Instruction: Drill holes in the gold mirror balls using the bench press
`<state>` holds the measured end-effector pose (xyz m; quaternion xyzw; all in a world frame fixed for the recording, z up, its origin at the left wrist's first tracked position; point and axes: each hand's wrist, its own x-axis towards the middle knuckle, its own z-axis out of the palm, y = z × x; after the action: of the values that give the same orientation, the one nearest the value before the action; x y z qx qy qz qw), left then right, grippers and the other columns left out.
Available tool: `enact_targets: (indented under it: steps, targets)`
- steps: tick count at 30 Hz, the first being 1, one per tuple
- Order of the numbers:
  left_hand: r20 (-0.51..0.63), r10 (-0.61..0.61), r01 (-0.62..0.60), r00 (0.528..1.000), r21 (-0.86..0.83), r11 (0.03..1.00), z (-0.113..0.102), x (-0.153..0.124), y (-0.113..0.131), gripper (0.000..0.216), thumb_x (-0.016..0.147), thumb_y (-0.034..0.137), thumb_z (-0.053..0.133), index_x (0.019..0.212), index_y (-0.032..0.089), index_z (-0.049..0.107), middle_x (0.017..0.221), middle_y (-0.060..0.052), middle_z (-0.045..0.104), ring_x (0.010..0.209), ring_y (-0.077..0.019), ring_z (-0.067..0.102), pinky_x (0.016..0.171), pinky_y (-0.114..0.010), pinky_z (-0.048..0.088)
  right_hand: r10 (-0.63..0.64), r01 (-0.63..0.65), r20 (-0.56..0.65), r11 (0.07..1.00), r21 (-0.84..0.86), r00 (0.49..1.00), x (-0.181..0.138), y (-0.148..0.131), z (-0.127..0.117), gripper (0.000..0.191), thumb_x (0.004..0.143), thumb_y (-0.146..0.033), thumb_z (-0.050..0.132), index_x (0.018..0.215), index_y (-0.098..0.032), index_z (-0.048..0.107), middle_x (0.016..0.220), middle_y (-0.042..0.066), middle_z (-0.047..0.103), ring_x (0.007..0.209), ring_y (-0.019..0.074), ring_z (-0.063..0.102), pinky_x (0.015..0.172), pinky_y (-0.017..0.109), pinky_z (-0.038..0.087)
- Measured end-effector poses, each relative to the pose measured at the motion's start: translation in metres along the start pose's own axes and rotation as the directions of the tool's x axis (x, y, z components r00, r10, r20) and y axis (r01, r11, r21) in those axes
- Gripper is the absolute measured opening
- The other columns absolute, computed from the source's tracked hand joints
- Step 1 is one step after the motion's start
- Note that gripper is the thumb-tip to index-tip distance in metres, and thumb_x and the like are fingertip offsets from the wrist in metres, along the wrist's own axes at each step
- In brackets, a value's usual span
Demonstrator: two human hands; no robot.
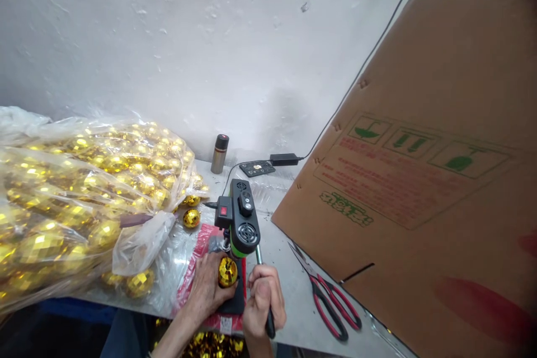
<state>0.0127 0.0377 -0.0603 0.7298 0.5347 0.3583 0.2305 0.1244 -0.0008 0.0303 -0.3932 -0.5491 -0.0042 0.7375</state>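
Note:
My left hand (206, 286) grips a small gold mirrored ball (227, 273) with the thumb at its near side and the fingers at its left. The ball sits at the base of a compact black bench drill (240, 215) with a green band and a red switch on its side. My right hand (264, 302) is wrapped round the drill's lever (270, 321), just right of the ball. Whatever lies between the drill head and the ball is hidden. The machine stands on a red and clear plastic sheet (187, 282).
At left, a big clear bag (96, 179) bulges with gold balls; a loose ball (192, 218) lies beside it. Red-handled scissors (331, 305) lie right, before a large cardboard box (419, 179). Behind are a capped bottle (220, 154), phone (257, 168) and power adapter (283, 159).

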Motion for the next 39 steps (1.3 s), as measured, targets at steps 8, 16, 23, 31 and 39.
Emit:
enact_targets:
  steps: [8,16,23,31,39]
  targets:
    - [0.032,-0.028,0.028,0.999,-0.002,1.0,-0.002,0.003,0.003,0.045,0.077,0.032,0.077,0.121,0.02,0.074,0.116,-0.014,0.08,0.11,-0.0397,0.073,0.096,-0.054,0.055,-0.01,0.01,-0.014,1.0,-0.025,1.0,-0.008,0.005,0.0,0.039,0.112,-0.021,0.043,0.073,-0.023,0.05,0.071,-0.002,0.053,0.06,0.0126,0.053,0.056,0.027,0.04]
    - [0.073,-0.086,0.09,0.994,-0.044,0.995,-0.005,0.003,0.007,0.051,0.073,0.032,0.079,0.122,0.02,0.074,0.121,-0.016,0.08,0.116,-0.0422,0.072,0.101,-0.057,0.053,-0.06,0.061,0.03,0.996,-0.06,0.998,-0.028,0.022,-0.003,0.04,0.114,-0.026,0.038,0.076,-0.024,0.051,0.074,-0.003,0.056,0.064,0.0135,0.055,0.061,0.027,0.045]
    - [0.036,-0.08,0.081,0.996,-0.041,0.996,-0.002,0.004,0.006,0.053,0.073,0.029,0.08,0.124,0.019,0.074,0.12,-0.015,0.079,0.116,-0.0426,0.072,0.103,-0.06,0.055,0.022,-0.012,0.117,0.996,-0.083,0.993,0.002,-0.001,-0.014,0.038,0.113,-0.02,0.041,0.078,-0.023,0.056,0.074,-0.003,0.056,0.058,0.0113,0.051,0.053,0.025,0.039]
    - [0.148,0.202,-0.198,0.968,-0.04,0.979,-0.002,-0.053,-0.049,0.097,0.059,0.044,0.101,0.146,0.024,0.065,0.146,-0.022,0.069,0.134,-0.0476,0.066,0.11,-0.063,0.058,0.149,-0.146,0.13,0.989,-0.033,0.98,0.051,-0.041,-0.006,0.042,0.112,-0.027,0.048,0.071,-0.022,0.055,0.065,-0.004,0.05,0.055,0.0111,0.047,0.051,0.024,0.038]
    - [-0.241,-0.3,0.296,0.923,-0.054,0.954,-0.065,0.038,-0.037,0.054,0.107,0.052,0.041,0.147,0.019,0.057,0.15,-0.021,0.067,0.145,-0.0364,0.06,0.12,-0.056,0.049,0.114,-0.108,0.15,0.993,-0.045,0.982,0.026,-0.023,-0.01,0.038,0.111,-0.018,0.045,0.073,-0.023,0.052,0.073,-0.002,0.05,0.06,0.0121,0.047,0.053,0.025,0.038]
